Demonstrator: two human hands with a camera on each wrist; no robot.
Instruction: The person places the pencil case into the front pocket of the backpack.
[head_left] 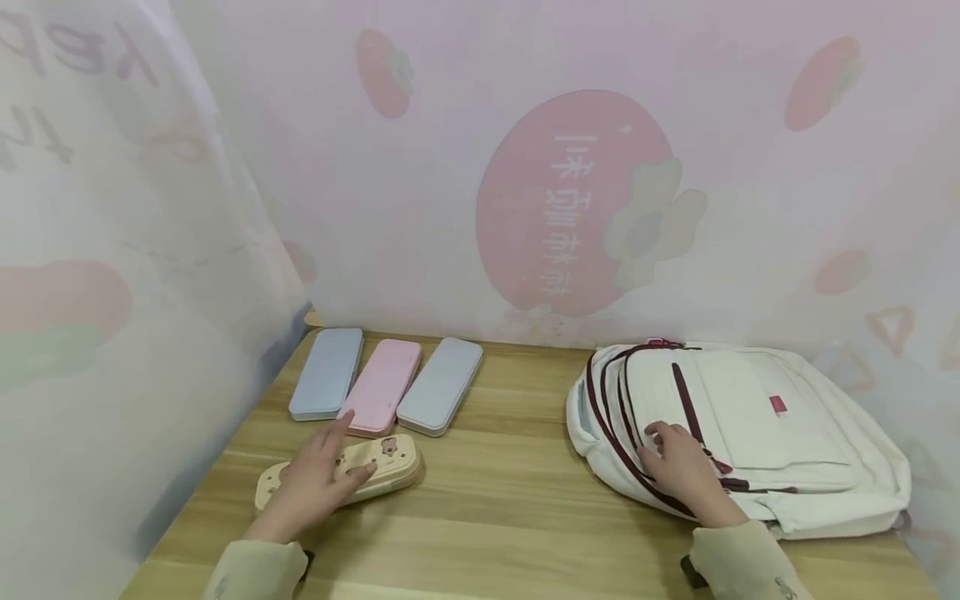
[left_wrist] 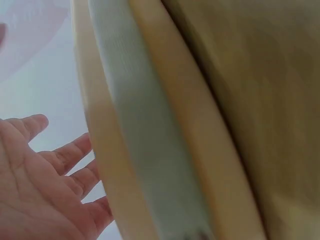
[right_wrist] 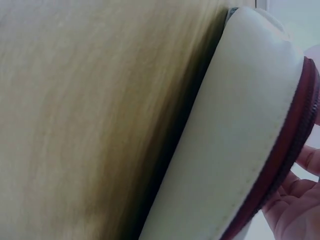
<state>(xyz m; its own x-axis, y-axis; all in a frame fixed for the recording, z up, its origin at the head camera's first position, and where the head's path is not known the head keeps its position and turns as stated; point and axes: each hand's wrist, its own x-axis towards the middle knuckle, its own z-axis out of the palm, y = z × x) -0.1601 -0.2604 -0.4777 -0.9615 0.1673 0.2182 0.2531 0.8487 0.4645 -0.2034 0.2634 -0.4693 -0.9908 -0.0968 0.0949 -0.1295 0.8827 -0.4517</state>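
In the head view my left hand (head_left: 311,479) lies over a cream-yellow pencil case (head_left: 405,454) with small brown prints, fingers spread and mostly straight. The left wrist view shows the palm beside the case's side (left_wrist: 145,130), which has a pale band between two yellow edges. My right hand (head_left: 678,467) is over the front of a white backpack (head_left: 810,433) lying on the table, its fingers loosely bent with nothing between them. From the right wrist, those fingers (right_wrist: 297,200) show at the backpack's dark red zip (right_wrist: 287,160).
Behind the left hand lie three flat cases: a blue-grey one (head_left: 327,373), a pink one (head_left: 384,383) and a pale grey one (head_left: 442,383). The wooden table (head_left: 495,517) meets a printed curtain (head_left: 420,208) at the back and left.
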